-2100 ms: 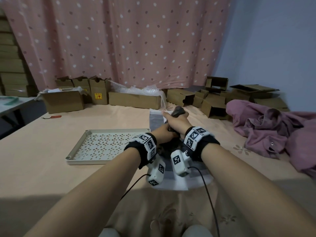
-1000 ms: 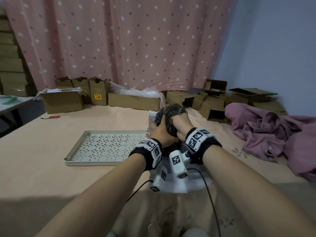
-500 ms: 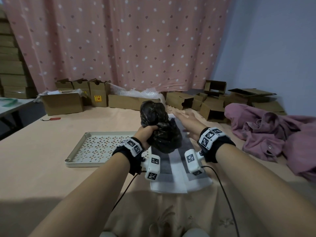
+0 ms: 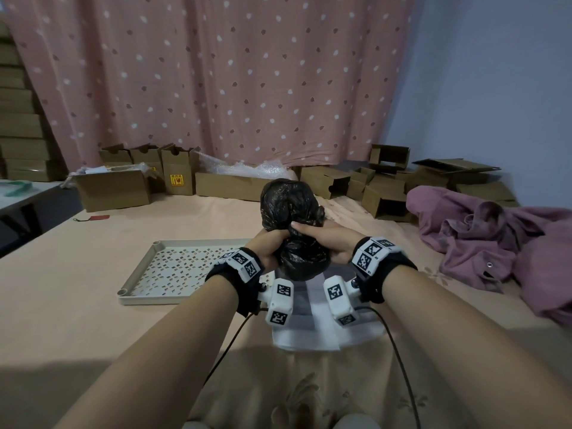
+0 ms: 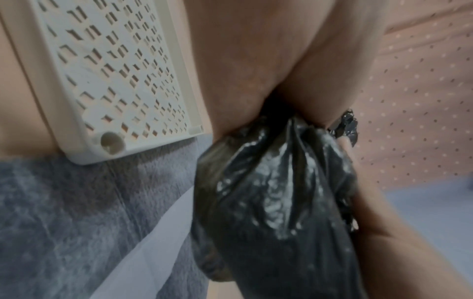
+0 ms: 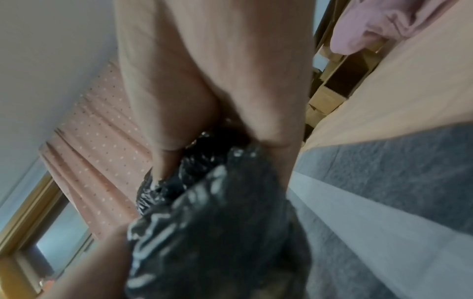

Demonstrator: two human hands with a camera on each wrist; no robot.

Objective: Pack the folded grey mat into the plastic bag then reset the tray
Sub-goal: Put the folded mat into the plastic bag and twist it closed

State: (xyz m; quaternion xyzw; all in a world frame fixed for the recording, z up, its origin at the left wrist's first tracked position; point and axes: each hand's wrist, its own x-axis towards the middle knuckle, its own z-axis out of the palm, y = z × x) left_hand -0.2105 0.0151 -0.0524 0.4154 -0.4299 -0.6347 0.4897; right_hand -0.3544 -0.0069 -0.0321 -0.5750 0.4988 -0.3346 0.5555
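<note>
Counter (image 4: 77,305) under peach cloth. Tray (image 4: 139,275) left of centre, bare. Folded grey mat (image 4: 305,305) flat on counter, right of tray, not yet bagged. Black plastic bag (image 4: 291,209) crumpled, raised above mat. Left hand (image 4: 267,244) and right hand (image 4: 328,239) both clutch bag's waist. Advice: find mouth, spread wide before sliding mat in.

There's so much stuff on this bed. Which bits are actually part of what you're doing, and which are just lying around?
Part of the job:
crumpled black plastic bag, gripped by left hand and right hand
folded grey and white mat
perforated cream plastic tray

Just lying about:
brown cardboard boxes
crumpled mauve garment
small red tag
</note>
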